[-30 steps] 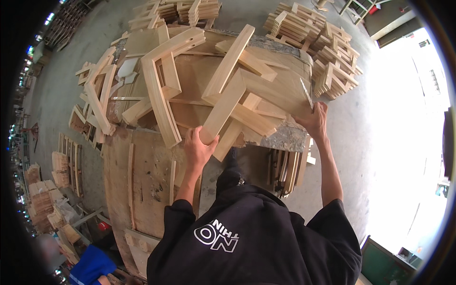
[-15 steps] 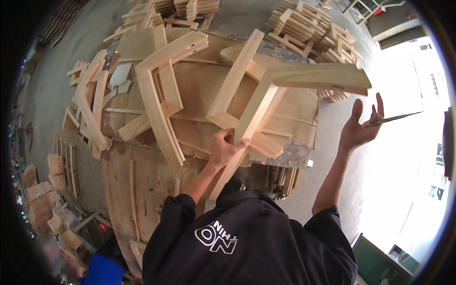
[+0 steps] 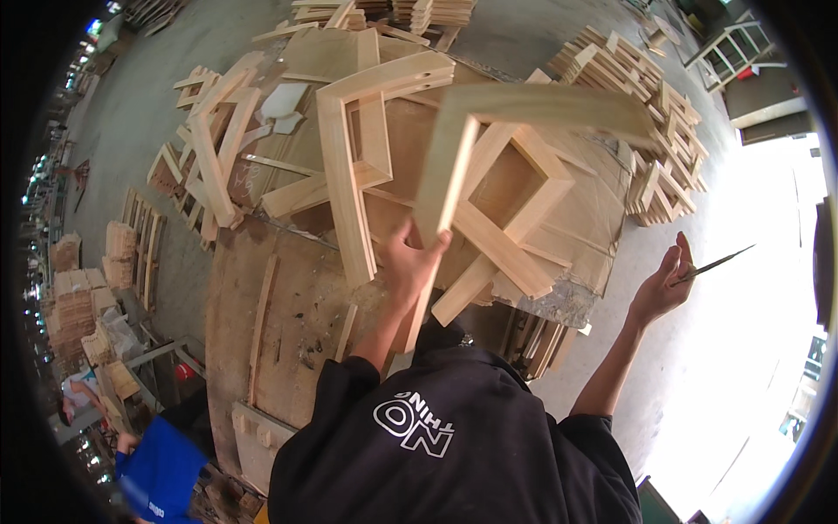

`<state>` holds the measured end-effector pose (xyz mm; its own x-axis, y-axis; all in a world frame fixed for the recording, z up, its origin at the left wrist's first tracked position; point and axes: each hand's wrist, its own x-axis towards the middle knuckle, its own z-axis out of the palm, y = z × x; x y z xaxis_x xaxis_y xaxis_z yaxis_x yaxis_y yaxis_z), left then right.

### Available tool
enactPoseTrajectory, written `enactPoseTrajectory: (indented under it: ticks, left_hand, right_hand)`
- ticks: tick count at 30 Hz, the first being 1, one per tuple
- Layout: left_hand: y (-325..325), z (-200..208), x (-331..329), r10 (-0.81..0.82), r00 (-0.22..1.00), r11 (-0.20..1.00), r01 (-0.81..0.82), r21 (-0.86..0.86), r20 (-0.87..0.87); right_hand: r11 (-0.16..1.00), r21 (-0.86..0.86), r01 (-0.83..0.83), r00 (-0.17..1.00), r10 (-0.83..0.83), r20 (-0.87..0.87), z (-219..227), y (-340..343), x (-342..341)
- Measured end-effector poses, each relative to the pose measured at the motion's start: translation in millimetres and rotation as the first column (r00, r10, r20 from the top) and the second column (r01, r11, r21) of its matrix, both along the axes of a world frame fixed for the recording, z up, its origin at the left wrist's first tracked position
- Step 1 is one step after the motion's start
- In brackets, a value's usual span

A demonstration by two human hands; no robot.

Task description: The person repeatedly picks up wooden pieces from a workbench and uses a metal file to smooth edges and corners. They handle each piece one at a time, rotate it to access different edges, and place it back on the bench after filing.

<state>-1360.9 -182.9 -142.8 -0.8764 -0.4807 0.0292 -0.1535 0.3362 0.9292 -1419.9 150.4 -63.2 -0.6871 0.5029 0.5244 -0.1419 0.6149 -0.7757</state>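
Note:
My left hand [image 3: 412, 269] is closed round the long leg of an angled wooden frame piece [image 3: 443, 170], holding it tilted up over the worktable. The piece's other arm runs off to the right and is blurred. Out past the table's right side, my right hand [image 3: 662, 286] has a thin, dark, pointed tool [image 3: 717, 264] between its fingers; its exact kind is unclear. Behind the held piece, crossed wooden frame pieces [image 3: 511, 249] lie on the table. To the left lies another angled frame [image 3: 342, 175] with holes in its end.
Brown sheeting covers the worktable [image 3: 292, 306]. More frame pieces [image 3: 214, 144] lean at its left end. Stacks of wooden parts [image 3: 672, 148] stand beyond on the right. A person in blue [image 3: 161, 467] is at the lower left, near piled wood blocks [image 3: 78, 306].
The view has shifted, moving the table rightward in the picture. My left hand has swung the frame piece leftward over the table, uncovering the crossed pieces. My right hand sits lower, still gripping the pointed tool.

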Motion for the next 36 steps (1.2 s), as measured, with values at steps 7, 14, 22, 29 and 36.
enactPoseTrajectory:
  ticks: [7, 14, 22, 29, 36]
  left_hand:
    - [-88, -3, 15, 0.294, 0.943, 0.882, -0.331, -0.337, -0.157]
    - [-172, 46, 48, -0.086, 0.972, 0.732, -0.088, -0.676, -0.219]
    - [-201, 191, -28, -0.624, 0.768, 0.345, 0.435, -0.832, 0.143]
    - [-163, 269, -121, -0.798, 0.395, -0.22, 0.513, -0.83, 0.455]
    - [-146, 255, -181, -0.629, 0.28, -0.617, 0.388, -0.685, 0.725]
  right_hand:
    - [0.991, 0.086, -0.099, 0.995, 0.099, 0.005, -18, -4, 0]
    - [0.936, 0.003, -0.353, 0.931, 0.351, 0.096, 30, -30, -30]
    - [0.3, -0.38, -0.875, 0.315, 0.949, 0.026, 21, -137, -79]
    - [0.011, -0.467, -0.884, 0.0, 1.0, 0.024, -11, -200, -86]
    - [0.193, -0.383, -0.903, 0.171, 0.981, 0.09, -52, -269, -82]
